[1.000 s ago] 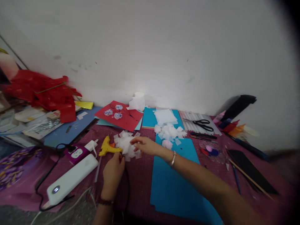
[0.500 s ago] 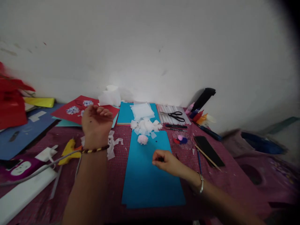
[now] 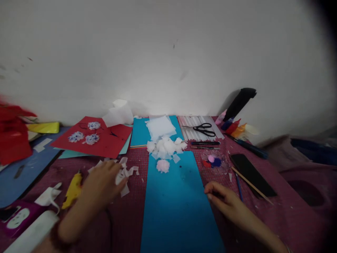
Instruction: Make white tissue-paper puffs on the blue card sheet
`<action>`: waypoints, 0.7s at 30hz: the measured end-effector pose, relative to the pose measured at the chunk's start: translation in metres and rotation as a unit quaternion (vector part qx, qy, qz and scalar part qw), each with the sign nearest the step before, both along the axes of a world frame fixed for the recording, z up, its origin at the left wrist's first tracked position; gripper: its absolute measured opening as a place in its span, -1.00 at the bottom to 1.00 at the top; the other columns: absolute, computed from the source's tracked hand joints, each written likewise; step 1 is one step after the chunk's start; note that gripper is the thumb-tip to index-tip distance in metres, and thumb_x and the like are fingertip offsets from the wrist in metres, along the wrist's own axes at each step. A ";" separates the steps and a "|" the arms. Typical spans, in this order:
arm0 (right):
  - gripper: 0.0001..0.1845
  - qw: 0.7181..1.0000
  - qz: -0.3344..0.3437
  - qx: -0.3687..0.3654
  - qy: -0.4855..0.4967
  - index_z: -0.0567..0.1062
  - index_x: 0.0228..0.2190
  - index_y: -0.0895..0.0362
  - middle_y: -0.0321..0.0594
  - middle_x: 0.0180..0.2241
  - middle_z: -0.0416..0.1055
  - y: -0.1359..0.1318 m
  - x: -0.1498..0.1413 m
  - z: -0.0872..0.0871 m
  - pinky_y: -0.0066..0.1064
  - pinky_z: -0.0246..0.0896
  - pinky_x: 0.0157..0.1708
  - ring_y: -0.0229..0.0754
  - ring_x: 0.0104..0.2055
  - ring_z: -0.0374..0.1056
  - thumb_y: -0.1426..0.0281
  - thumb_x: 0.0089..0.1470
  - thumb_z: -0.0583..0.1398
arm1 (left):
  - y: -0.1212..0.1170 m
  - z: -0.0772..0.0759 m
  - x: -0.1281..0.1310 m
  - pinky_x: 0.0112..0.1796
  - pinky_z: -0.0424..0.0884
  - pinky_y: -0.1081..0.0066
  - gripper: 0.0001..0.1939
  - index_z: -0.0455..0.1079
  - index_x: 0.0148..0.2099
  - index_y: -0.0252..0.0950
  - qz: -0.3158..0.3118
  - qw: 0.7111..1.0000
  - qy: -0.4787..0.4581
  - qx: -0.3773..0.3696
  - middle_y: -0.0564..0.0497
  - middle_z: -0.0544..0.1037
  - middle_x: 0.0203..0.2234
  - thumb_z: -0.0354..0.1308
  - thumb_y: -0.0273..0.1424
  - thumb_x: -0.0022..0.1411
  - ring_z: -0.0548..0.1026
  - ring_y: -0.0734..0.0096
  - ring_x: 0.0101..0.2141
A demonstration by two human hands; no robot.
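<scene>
My left hand (image 3: 102, 182) is palm down with its fingers stretched over white tissue paper scraps (image 3: 127, 172), partly covering them. Beside that wrist lies a yellow glue gun (image 3: 72, 191). My right hand (image 3: 226, 202) is held at the right edge of a blue paper sheet (image 3: 179, 211), its fingers curled in and thumb near the index finger; anything inside cannot be made out. A pale pink ruffled paper ball (image 3: 163, 166) rests on the blue sheet's far end, just in front of a heap of white paper pieces (image 3: 167, 147).
Behind the heap is a stack of white squares (image 3: 160, 127). Black-handled scissors (image 3: 202, 129) lie at the back right, near a plastic palette with paint (image 3: 214, 162) and a wooden stick (image 3: 251, 184). Red paper with flowers (image 3: 110, 140) and a white power bank (image 3: 35, 233) are left.
My right hand has left the white scraps and moved right across the blue sheet. My left hand came off the glue gun, rose palm-up, then lowered over the scraps. The view turned right.
</scene>
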State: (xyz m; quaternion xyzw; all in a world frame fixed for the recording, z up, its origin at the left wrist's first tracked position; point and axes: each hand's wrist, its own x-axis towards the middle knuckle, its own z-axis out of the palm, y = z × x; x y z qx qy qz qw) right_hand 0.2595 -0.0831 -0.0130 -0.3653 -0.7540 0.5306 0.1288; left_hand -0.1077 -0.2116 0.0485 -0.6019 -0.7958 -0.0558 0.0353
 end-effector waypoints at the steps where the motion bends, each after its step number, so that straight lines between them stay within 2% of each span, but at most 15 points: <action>1: -0.88 1.000 0.001 0.000 -0.007 0.31 -0.33 0.11 -0.31 -0.45 0.22 0.001 -0.003 0.000 -0.48 0.09 -0.42 -0.27 -0.41 0.16 0.33 0.14 0.03 | 0.000 -0.014 0.008 -0.19 0.28 0.18 -0.77 0.41 -0.24 -0.29 -0.023 0.999 0.039 -0.020 -0.12 0.49 -0.29 0.13 -0.28 0.06 0.41 0.08 -0.21; 3: -0.87 1.000 0.012 0.003 -0.026 0.32 -0.34 0.11 -0.32 -0.47 0.22 0.004 -0.009 0.001 -0.49 0.09 -0.43 -0.28 -0.43 0.16 0.33 0.14 0.03 | 0.006 -0.038 0.018 -0.16 0.25 0.12 -0.82 0.40 -0.26 -0.29 -0.043 0.995 0.079 -0.039 -0.16 0.48 -0.29 0.07 -0.33 0.11 0.39 0.04 -0.19; 5: -0.87 0.999 0.030 0.010 -0.042 0.34 -0.35 0.11 -0.31 -0.47 0.25 0.007 -0.013 0.003 -0.49 0.09 -0.42 -0.27 -0.42 0.18 0.35 0.13 0.04 | 0.015 -0.051 0.017 -0.15 0.23 0.10 -0.86 0.40 -0.31 -0.29 -0.049 0.995 0.080 -0.032 -0.18 0.47 -0.27 0.02 -0.41 0.13 0.38 0.05 -0.19; 7: -0.87 0.998 0.040 0.014 -0.047 0.36 -0.35 0.12 -0.29 -0.45 0.27 0.010 -0.016 0.006 -0.48 0.11 -0.40 -0.27 -0.40 0.20 0.36 0.13 0.03 | 0.024 -0.054 0.007 -0.17 0.24 0.13 -0.85 0.37 -0.41 -0.28 -0.038 0.999 0.033 -0.008 -0.16 0.47 -0.30 -0.02 -0.46 0.12 0.39 0.09 -0.21; 9: -0.87 0.999 0.039 0.005 -0.038 0.36 -0.35 0.12 -0.29 -0.45 0.27 0.012 -0.019 0.010 -0.48 0.11 -0.40 -0.27 -0.40 0.20 0.37 0.13 0.03 | 0.031 -0.048 -0.004 -0.24 0.28 0.23 -0.84 0.31 -0.50 -0.27 -0.006 0.995 -0.097 0.019 -0.07 0.45 -0.43 0.00 -0.44 0.10 0.40 0.20 -0.32; 10: -0.87 0.999 0.035 -0.005 -0.028 0.36 -0.36 0.12 -0.30 -0.46 0.26 0.013 -0.022 0.012 -0.49 0.11 -0.42 -0.29 -0.41 0.19 0.38 0.13 0.04 | 0.033 -0.043 -0.008 -0.31 0.29 0.29 -0.84 0.29 -0.51 -0.26 0.016 0.980 -0.194 0.031 -0.01 0.41 -0.50 0.01 -0.40 0.09 0.39 0.27 -0.39; 11: -0.88 0.999 0.033 -0.021 -0.015 0.36 -0.37 0.13 -0.31 -0.47 0.25 0.013 -0.026 0.014 -0.50 0.10 -0.44 -0.30 -0.43 0.18 0.39 0.12 0.04 | 0.034 -0.038 -0.009 -0.37 0.29 0.36 -0.84 0.28 -0.50 -0.26 0.039 0.951 -0.304 0.039 0.04 0.37 -0.55 0.03 -0.35 0.09 0.37 0.33 -0.44; 13: -0.91 0.997 0.035 -0.066 0.021 0.36 -0.38 0.14 -0.33 -0.50 0.25 0.013 -0.040 0.018 -0.51 0.10 -0.46 -0.32 -0.45 0.19 0.41 0.10 0.06 | 0.036 -0.025 -0.003 -0.46 0.27 0.45 -0.85 0.29 -0.46 -0.26 0.080 0.861 -0.501 0.048 0.10 0.33 -0.58 0.09 -0.29 0.05 0.33 0.43 -0.52; 15: -0.93 0.989 0.047 -0.130 0.061 0.35 -0.37 0.16 -0.33 -0.50 0.27 0.010 -0.060 0.021 -0.51 0.13 -0.46 -0.34 -0.47 0.22 0.45 0.07 0.07 | 0.038 -0.015 0.013 -0.50 0.25 0.50 -0.84 0.31 -0.45 -0.27 0.112 0.784 -0.610 0.044 0.13 0.33 -0.59 0.14 -0.29 0.00 0.30 0.49 -0.55; 16: -0.94 0.982 0.047 -0.165 0.078 0.34 -0.37 0.17 -0.33 -0.51 0.27 0.007 -0.071 0.022 -0.51 0.15 -0.48 -0.35 -0.50 0.23 0.45 0.06 0.08 | 0.039 -0.011 0.023 -0.51 0.24 0.51 -0.84 0.31 -0.46 -0.27 0.117 0.764 -0.633 0.036 0.14 0.33 -0.59 0.17 -0.29 -0.02 0.28 0.50 -0.56; 18: -0.88 0.968 0.047 -0.221 0.109 0.33 -0.30 0.17 -0.32 -0.45 0.28 0.000 -0.090 0.022 -0.52 0.17 -0.52 -0.38 -0.54 0.22 0.42 0.05 0.10 | 0.040 -0.007 0.043 -0.51 0.25 0.52 -0.83 0.32 -0.49 -0.27 0.105 0.756 -0.646 0.012 0.14 0.32 -0.62 0.18 -0.28 -0.01 0.27 0.52 -0.58; 21: -0.69 0.949 0.058 -0.269 0.157 0.26 -0.13 0.14 -0.24 -0.29 0.27 -0.013 -0.105 0.019 -0.52 0.22 -0.54 -0.39 -0.51 0.25 0.34 0.06 0.13 | 0.040 -0.014 0.066 -0.47 0.28 0.51 -0.80 0.35 -0.50 -0.27 0.044 0.779 -0.625 -0.018 0.12 0.36 -0.62 0.19 -0.25 0.00 0.31 0.47 -0.54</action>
